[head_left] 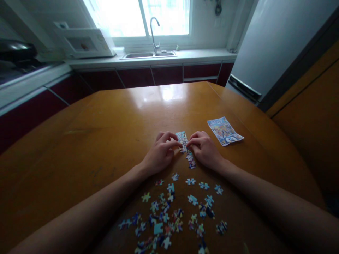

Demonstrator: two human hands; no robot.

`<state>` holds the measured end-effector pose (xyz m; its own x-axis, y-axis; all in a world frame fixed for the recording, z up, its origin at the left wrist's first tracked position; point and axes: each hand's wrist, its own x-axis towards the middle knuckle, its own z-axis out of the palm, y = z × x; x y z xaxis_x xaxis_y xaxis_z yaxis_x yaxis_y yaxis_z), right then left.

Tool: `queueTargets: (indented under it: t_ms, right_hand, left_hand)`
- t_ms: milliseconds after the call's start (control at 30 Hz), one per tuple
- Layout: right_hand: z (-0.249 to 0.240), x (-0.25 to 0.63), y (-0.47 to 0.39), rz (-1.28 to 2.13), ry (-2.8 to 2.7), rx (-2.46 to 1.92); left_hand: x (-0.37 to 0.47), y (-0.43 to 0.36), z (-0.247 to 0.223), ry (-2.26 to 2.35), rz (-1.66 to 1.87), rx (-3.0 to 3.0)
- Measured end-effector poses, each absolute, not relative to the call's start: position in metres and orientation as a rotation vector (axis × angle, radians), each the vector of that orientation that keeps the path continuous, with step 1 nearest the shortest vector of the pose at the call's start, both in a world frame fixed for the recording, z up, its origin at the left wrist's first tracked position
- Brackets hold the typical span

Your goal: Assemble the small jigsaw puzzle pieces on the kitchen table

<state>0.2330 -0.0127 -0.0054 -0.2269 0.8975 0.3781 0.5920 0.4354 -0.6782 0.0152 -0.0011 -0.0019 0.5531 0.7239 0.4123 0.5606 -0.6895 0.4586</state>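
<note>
Left hand [160, 155] is curling in on one side of the joined puzzle section [181, 137], right hand [208, 150] on the other. Fingers are bending in at its edges; I can't tell whether either hand is pinching a piece. I'm seeing the section lying between both sets of fingertips on the table [127, 116], long axis running away from the body, far end leaning slightly left. Its narrow near tail is sitting closer to the right hand. It's looking flat and busy, mostly pale blue and white with darker bits, wider at the far end. Loose pieces [158, 228] are lying nearer the body, between the forearms; a printed sheet [225, 130] is resting beyond the right hand.
</note>
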Motion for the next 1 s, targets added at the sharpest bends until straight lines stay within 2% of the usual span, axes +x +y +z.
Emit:
queueTargets:
  t_ms: [1000]
  right_hand:
    - [-0.0037, 0.2329, -0.0136, 0.520, -1.936, -1.267]
  left_hand:
    - [0.0174, -0.0038, 0.0022, 1.058, 0.666, 2.550]
